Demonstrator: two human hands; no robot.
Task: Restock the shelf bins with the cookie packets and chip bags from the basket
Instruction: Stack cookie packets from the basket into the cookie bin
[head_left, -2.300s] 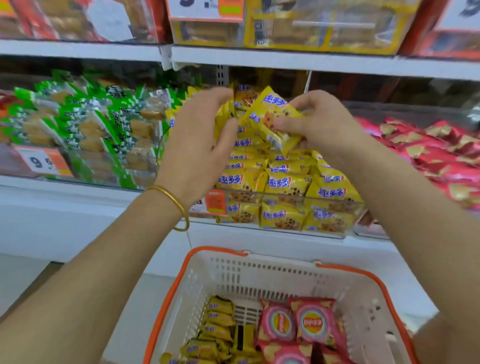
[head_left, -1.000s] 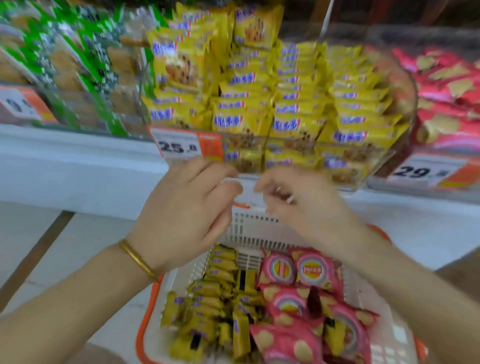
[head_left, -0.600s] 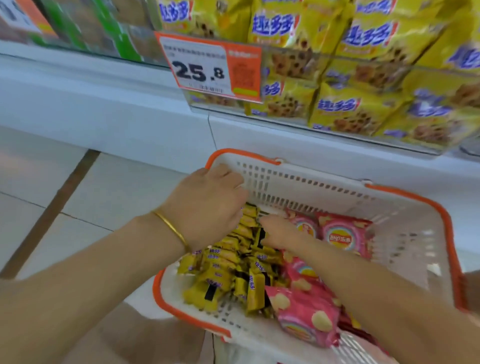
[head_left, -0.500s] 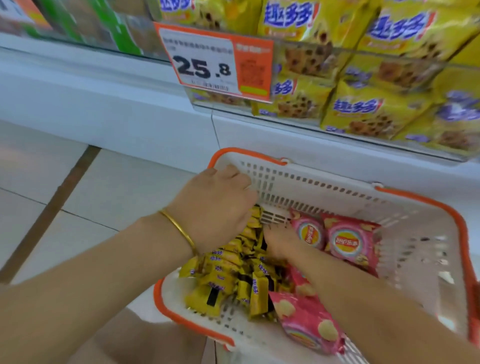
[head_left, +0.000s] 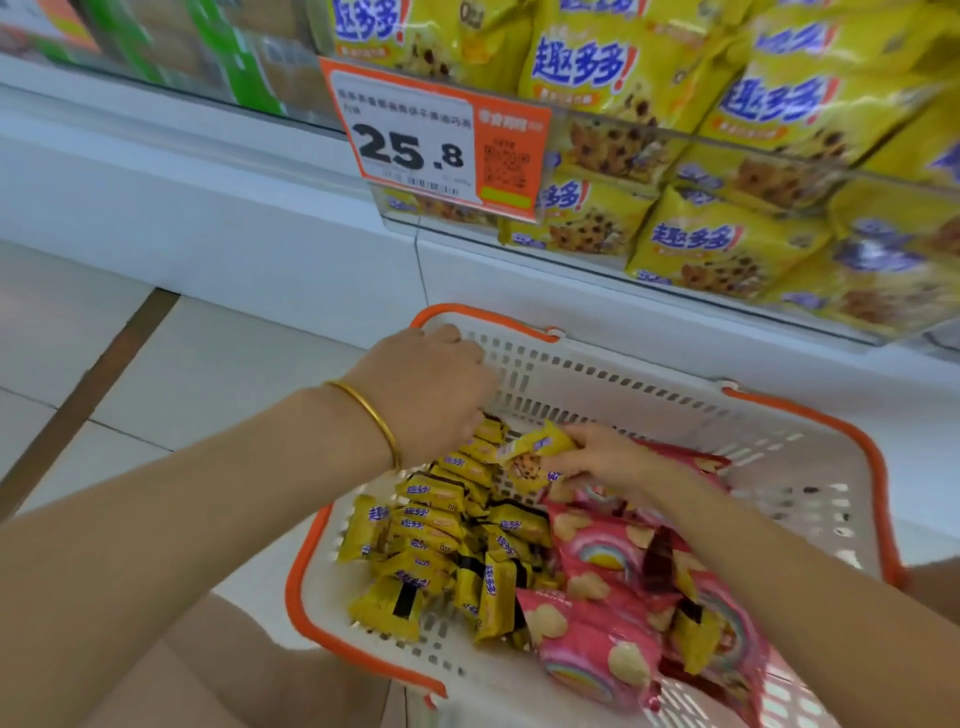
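Head view: a pale tiled floor (head_left: 208, 374) runs up to a white shelf (head_left: 234, 218). On it a clear bin (head_left: 675, 136) is packed with yellow cookie bags (head_left: 727, 244), and an orange tag (head_left: 436, 140) reading 25.8 hangs on the bin's front. The white, orange-rimmed basket (head_left: 649, 395) sits below the shelf.

The left hand (head_left: 431, 395), a gold bangle (head_left: 369, 415) on its wrist, reaches into the basket's far left corner with its fingers curled down among the cookie packets (head_left: 441, 525); whether it grips one cannot be told. The right hand (head_left: 602, 457) pinches one packet (head_left: 540, 447), raised just above the pile.

Pink chip bags (head_left: 602, 561) fill the basket's right side, under the right forearm. Blurred green packs (head_left: 234, 67) lie left of the bin.
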